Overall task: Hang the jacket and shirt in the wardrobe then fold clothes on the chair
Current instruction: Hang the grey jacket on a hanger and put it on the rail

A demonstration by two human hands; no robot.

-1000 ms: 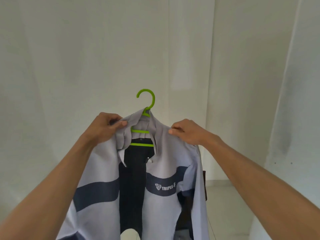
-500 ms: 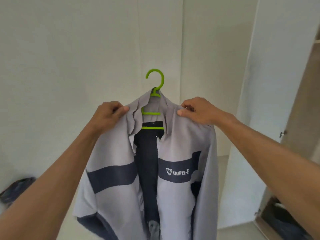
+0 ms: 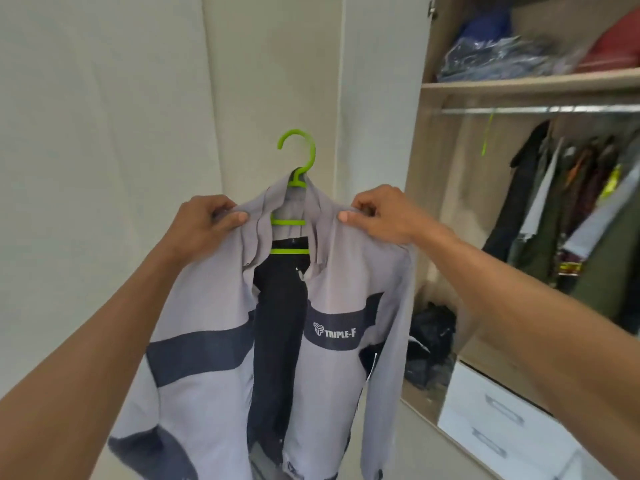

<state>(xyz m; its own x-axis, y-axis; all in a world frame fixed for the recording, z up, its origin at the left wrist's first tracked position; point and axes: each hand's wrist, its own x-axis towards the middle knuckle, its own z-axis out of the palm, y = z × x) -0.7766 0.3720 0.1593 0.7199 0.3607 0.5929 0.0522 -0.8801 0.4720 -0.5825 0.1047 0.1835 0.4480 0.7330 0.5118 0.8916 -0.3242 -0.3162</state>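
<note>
Now each hand, left hand [image 3: 204, 225] and right hand [image 3: 377, 214], pinches a shoulder of the jacket [image 3: 332, 296], held before the wardrobe; best lift the hanger [image 3: 296, 157] hook level toward the rail [image 3: 540, 109].

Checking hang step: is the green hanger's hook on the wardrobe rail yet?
No. The green hanger sits free in the held jacket, left of the rail.

One grey jacket [image 3: 332, 341] hangs on one green hanger [image 3: 294, 188], and two hands, left [image 3: 204, 226] and right [image 3: 377, 216], grip it. On the right stands one open wardrobe [image 3: 433, 202] with one rail [image 3: 540, 109], one shelf [image 3: 530, 85] and two white drawers [image 3: 498, 420].
</note>
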